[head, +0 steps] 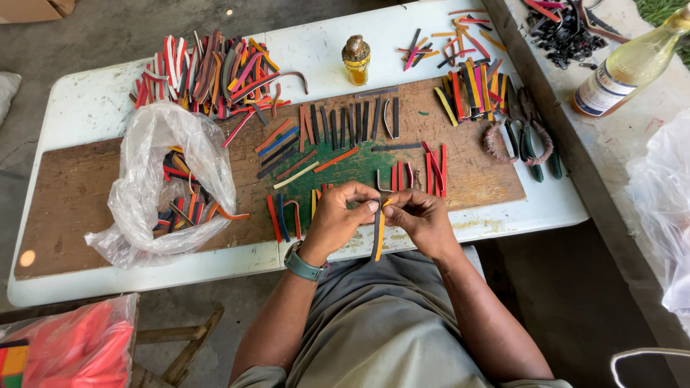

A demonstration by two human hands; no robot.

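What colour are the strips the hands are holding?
One yellow-orange, one dark grey: the strips hang between both hands, head view.

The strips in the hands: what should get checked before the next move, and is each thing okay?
1. Left hand pinches the strips: ok.
2. Right hand pinches them too: ok.
3. Strips hang free off the table edge: ok.
4. Strip ends line up: cannot tell, fingers hide them.
5. Pliers lie within reach on the board: ok.
6. Small jar stands upright: ok.
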